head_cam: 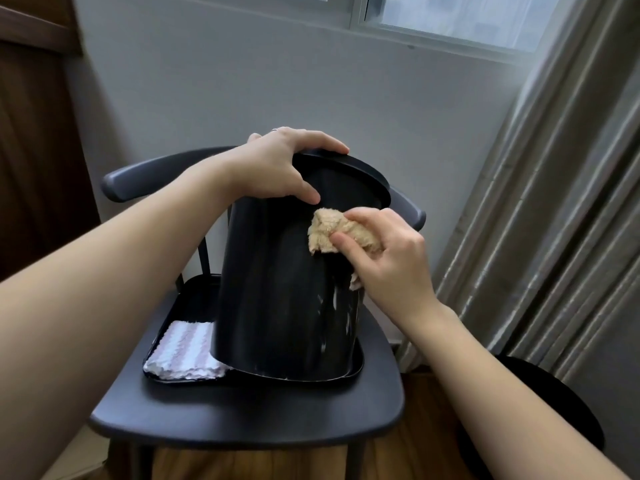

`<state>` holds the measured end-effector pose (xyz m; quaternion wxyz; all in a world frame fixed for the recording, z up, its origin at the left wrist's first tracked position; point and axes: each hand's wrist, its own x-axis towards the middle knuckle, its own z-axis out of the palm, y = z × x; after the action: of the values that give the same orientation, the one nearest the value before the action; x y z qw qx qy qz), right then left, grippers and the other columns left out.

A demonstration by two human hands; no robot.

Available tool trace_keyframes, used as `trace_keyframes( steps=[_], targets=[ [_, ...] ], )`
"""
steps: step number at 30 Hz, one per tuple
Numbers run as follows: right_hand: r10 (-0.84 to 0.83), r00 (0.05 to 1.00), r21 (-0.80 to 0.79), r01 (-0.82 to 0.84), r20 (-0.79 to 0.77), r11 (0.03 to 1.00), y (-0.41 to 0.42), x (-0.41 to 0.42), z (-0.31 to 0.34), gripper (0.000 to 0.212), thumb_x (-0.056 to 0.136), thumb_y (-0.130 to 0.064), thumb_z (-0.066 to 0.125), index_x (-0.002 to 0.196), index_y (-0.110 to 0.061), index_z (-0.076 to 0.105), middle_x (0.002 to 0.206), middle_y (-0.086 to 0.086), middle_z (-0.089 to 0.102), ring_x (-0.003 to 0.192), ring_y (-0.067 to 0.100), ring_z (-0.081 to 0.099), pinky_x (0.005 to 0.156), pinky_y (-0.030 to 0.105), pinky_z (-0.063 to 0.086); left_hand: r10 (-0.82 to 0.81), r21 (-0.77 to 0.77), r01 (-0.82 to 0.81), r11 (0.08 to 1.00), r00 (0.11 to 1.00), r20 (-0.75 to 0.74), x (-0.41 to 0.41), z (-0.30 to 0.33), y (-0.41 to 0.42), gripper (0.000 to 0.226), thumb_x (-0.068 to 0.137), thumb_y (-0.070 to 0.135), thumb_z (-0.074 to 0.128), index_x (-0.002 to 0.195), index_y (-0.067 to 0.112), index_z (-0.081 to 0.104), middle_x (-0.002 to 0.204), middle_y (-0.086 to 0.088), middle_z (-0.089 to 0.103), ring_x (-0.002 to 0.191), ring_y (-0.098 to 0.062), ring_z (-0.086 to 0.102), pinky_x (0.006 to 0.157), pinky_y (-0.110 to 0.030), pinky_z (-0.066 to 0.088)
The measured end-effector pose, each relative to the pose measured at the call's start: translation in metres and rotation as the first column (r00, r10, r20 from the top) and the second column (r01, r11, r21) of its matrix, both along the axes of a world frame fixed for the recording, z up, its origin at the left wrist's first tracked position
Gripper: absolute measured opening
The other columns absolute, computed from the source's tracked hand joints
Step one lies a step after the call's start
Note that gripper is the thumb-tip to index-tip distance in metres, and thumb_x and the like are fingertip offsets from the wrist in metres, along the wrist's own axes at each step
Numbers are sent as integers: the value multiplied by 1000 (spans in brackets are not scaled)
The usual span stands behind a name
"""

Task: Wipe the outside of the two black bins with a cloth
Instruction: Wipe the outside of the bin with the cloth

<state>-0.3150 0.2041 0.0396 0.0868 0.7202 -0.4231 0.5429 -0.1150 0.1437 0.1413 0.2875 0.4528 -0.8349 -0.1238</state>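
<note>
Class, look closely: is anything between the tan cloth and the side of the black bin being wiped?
Nothing visible: the right hand presses the tan cloth directly against the black bin.

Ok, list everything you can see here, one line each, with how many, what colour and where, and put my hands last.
Bin: one, black with pale streaks low on its side, tilted on the tray.
Tray: one, black, on the chair seat.
Striped cloth: one, white and pink, folded in the tray's left part, beside the bin.
Tan cloth: one, pressed to the bin's upper side.
Chair: one, dark grey, before the wall.
Dark round object: one, black, on the floor at right; possibly the second bin, cannot tell.
Curtain: one, grey-beige, right.
Window: one, top.
Left hand: grips the bin's rim.
Right hand: holds the tan cloth.
</note>
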Motion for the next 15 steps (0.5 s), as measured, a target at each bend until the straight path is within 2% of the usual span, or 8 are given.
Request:
trace_keyframes(
  steps=[5,8,11,13,15],
  targets=[
    [179,961,13,-180,-209,984,17,-5,-36,28,84,-28,79,102,-7,74,86,4,62,71,19,61,65,37,54,3,-4,-3,1000,1000,4,3,-1,3,74,79,25,81,123,75,48,138,12,50,136,-27,37,119,-44,31],
    [194,948,19,-196,-254,981,12,-6,-30,29,86,-29,77,103,-6,74,88,5,63,74,19,63,67,37,54,-8,-7,8,1000,1000,15,4,-1,6,75,80,24,80,125,74,48,138,12,50,135,-26,36,119,-43,30],
    [103,990,26,-101,-93,995,-1,-3,-3,24,88,-27,75,105,-12,72,93,2,67,84,16,64,78,35,53,-15,-6,15,1000,1000,24,3,0,6,75,80,23,80,125,74,47,138,13,51,136,-26,36,119,-42,28],
    [58,997,55,-60,44,997,-10,0,16,21,88,-30,74,104,-18,71,94,-3,69,87,7,63,82,22,50,-30,-17,31,999,999,32,1,0,7,73,80,27,81,126,73,48,137,15,53,137,-23,35,119,-41,26],
    [30,997,72,-36,77,997,-18,4,26,20,87,-33,74,103,-22,70,94,-7,70,88,3,62,80,10,44,-42,-33,43,999,998,39,1,1,7,70,80,30,81,128,70,49,136,19,55,138,-19,34,119,-40,25]
  ],
)
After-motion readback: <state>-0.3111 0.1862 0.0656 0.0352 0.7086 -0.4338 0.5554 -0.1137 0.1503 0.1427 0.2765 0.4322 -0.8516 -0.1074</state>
